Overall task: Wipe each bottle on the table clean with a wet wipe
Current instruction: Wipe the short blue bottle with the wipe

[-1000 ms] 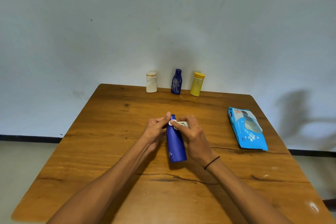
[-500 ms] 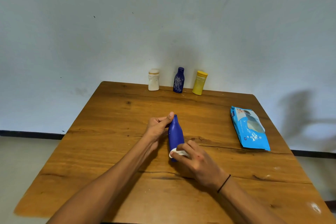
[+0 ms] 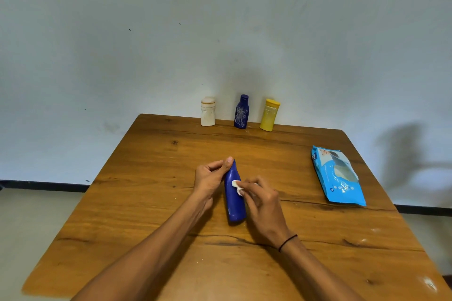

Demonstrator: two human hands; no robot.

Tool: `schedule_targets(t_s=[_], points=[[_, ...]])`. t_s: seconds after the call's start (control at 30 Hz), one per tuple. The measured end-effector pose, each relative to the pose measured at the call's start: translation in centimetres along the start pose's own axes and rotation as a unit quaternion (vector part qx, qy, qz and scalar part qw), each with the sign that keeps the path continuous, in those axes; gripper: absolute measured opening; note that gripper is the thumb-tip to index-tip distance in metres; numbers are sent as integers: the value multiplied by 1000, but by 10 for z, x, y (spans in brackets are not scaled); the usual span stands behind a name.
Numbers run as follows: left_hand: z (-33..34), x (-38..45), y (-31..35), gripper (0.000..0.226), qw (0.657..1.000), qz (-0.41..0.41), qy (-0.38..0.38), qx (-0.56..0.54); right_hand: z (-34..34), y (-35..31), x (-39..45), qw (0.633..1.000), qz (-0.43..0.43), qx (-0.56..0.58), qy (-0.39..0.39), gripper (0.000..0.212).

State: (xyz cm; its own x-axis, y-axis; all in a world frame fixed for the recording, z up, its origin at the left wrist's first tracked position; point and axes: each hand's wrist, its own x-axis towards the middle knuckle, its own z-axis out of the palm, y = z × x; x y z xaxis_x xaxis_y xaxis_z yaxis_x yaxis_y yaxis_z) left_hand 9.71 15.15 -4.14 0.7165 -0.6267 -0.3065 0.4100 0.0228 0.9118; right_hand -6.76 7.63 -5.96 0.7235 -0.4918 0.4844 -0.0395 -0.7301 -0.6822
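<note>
A plain blue bottle (image 3: 234, 200) is held tilted over the middle of the wooden table (image 3: 146, 203), its neck pointing away from me. My left hand (image 3: 210, 181) pinches the bottle's neck end. My right hand (image 3: 263, 205) pinches a small white wet wipe (image 3: 236, 185) and presses it against the upper part of the bottle's body. Three more bottles stand at the table's far edge by the wall: a white one (image 3: 208, 111), a dark blue one with white smears (image 3: 241, 112) and a yellow one (image 3: 269, 115).
A light blue pack of wet wipes (image 3: 337, 176) lies flat on the right side of the table. A pale wall rises right behind the far edge. The floor drops away on the left and right of the table.
My right hand with the wipe slid from the bottle's neck down to its base, then back up to the upper body. My left hand kept its hold on the neck.
</note>
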Motion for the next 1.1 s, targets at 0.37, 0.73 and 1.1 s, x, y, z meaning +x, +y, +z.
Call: schedule_targets(t_s=[0.37, 0.73, 1.1], points=[[-2, 7, -3, 52, 998, -32, -61, 8, 1, -6, 26, 1000, 5, 0, 10, 33], [-2, 8, -2, 61, 995, -66, -63, -30, -19, -1, 20, 921, -267, -217, -182, 39], [2, 1, 10, 42, 996, -47, -72, 9, -16, 7, 41, 933, -244, -240, -107, 43]])
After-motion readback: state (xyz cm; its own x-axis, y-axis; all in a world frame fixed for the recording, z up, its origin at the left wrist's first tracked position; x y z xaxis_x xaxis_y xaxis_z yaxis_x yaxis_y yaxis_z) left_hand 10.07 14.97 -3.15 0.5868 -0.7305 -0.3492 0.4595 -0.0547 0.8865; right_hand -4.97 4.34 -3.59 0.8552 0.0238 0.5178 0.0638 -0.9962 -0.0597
